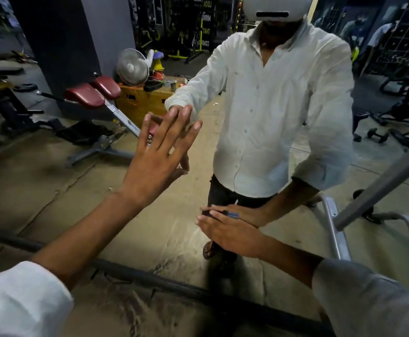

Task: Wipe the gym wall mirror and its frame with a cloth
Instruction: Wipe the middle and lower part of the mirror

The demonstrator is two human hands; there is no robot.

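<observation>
**Both palms on the glass, little of the cloth in sight**

The fingers (171, 127) of my left hand (150, 164) are straight and spread, their tips flat on the mirror (101, 190), meeting their own reflection. They hold nothing. My right hand (230, 235) lies lower and to the right, its fingers straight too, pressing a dark piece (222, 213) with a blue edge against the glass. My hand covers most of the piece, so I cannot tell if it is the cloth.

My white sleeves (16, 302) are cut off at the bottom corners. The dark frame (150, 279) runs slantwise under my forearms, blurred.

In the glass, beyond my left hand, are a red-padded bench (94, 93), a fan (132, 67) on a wooden box (140, 98), and dumbbells (377, 135) far right. A grey bar (380, 186) crosses the right side. Whether it is reflected or in front of the glass, I cannot tell.
</observation>
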